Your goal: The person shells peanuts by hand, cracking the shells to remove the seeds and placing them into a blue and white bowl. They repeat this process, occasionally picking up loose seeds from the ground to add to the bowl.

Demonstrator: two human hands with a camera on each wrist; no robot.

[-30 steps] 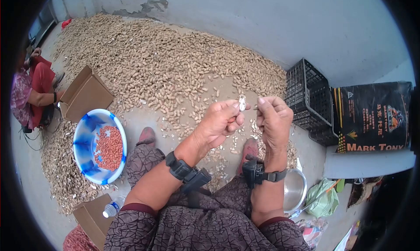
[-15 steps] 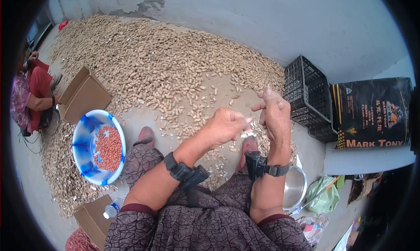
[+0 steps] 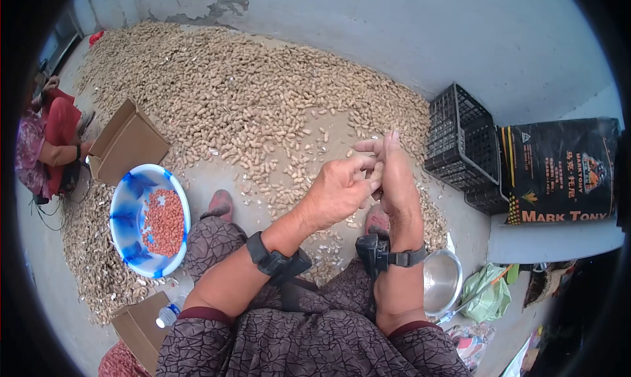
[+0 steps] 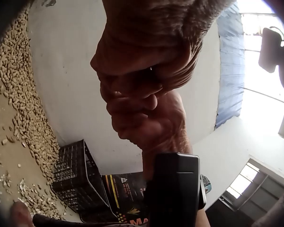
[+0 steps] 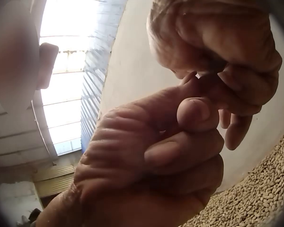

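Both hands meet in front of the body. In the head view the left hand [image 3: 338, 191] has its fingers bent, with its thumb and fingertips around a small tan peanut [image 3: 376, 171], partly covered by fingers. The right hand [image 3: 399, 183] stands upright against those fingertips, its fingers mostly extended and touching them. The left wrist view shows the left hand [image 4: 149, 45] above the right hand [image 4: 154, 120], overlapping. In the right wrist view, the left hand [image 5: 151, 156] has curled fingers below the right hand [image 5: 217, 42]; what lies inside the palms is hidden.
A wide peanut heap [image 3: 217, 81] covers the floor by the wall. Left are a blue-white basin [image 3: 117, 218] with red kernels [image 3: 164, 222], an open carton [image 3: 128, 143] and a seated person [image 3: 49, 140]. Right are a black crate [image 3: 460, 137], a printed sack [image 3: 562, 170] and a metal bowl [image 3: 442, 282].
A split white shell at the left fingertips a second ago is gone from them. The right hand has moved leftward against the left hand, which had dipped and come back up.
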